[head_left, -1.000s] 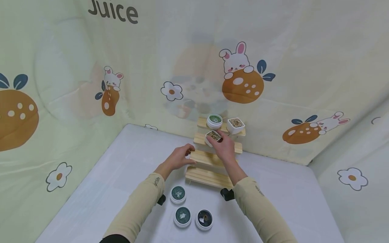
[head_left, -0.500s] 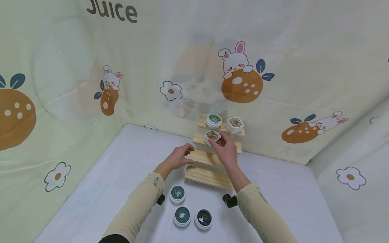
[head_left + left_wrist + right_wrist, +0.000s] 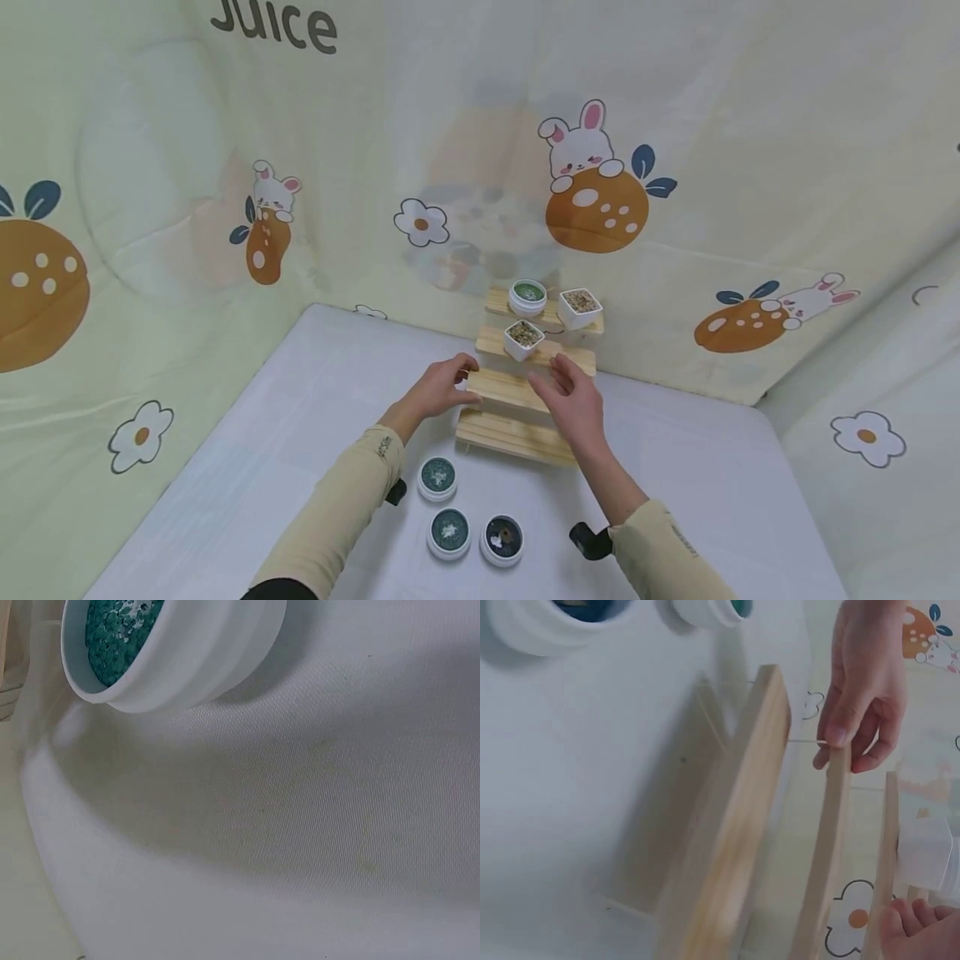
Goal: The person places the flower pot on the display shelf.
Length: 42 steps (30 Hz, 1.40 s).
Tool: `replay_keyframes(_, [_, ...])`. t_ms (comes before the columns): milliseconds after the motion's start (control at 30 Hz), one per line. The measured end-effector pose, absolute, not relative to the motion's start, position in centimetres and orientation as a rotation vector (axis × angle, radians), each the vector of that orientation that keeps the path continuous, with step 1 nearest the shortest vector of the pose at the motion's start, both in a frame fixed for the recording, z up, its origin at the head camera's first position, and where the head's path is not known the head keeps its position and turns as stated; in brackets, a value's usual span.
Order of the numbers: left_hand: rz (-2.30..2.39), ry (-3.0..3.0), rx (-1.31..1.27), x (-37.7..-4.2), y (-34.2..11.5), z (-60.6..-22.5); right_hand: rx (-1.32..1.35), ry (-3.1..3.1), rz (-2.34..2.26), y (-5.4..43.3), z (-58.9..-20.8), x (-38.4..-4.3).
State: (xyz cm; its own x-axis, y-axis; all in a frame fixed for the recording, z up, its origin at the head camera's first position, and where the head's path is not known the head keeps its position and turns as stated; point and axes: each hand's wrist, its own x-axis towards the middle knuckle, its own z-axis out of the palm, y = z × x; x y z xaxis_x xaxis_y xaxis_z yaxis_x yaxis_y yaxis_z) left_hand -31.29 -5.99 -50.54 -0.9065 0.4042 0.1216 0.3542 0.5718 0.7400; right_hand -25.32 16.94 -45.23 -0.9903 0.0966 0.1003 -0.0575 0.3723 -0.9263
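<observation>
A four-tier wooden shelf stand [image 3: 510, 435] is at the back of the table. My left hand [image 3: 437, 390] grips the left end of its second tier from the bottom, thumb on the board's edge in the right wrist view. A square white pot of tan gravel [image 3: 523, 342] sits at the left of the third tier. My right hand [image 3: 576, 407], fingers loosely bent and holding nothing, is just right of and below that pot. On the top tier stand a round white pot with green filling [image 3: 528, 298] and another square gravel pot [image 3: 580, 309].
Close to the person on the white table [image 3: 675, 483] are two round white pots with teal filling, one nearer the stand [image 3: 438, 479] and one lower [image 3: 449, 533]. Beside them stands a round pot with dark filling [image 3: 502, 541]. A printed fabric wall [image 3: 360, 150] rises behind.
My right hand has let go of the square gravel pot and drawn back down and to the right. The pot stays on the third tier. My left hand keeps its grip on the stand.
</observation>
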Motion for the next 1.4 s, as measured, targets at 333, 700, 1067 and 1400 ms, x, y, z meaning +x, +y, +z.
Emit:
replay_keyframes(333, [1.252, 2.725, 0.625, -31.5, -5.9, -50.4, 0.158, -2.506, 1.577, 18.2, -46.7, -22.4])
replay_keyframes(700, [1.271, 2.720, 0.608, -31.4, -6.0, -50.6, 0.266, -2.569, 1.508, 18.9, -48.2, -20.3])
replay_keyframes(1067, [1.281, 2.717, 0.613, -31.4, -5.9, -50.7, 0.237, -2.606, 1.526, 18.7, -50.0, -18.1])
replay_keyframes(1400, [1.301, 2.706, 0.613, -31.3, -5.9, -50.9, 0.180, -2.727, 1.541, 18.1, -52.5, -15.7])
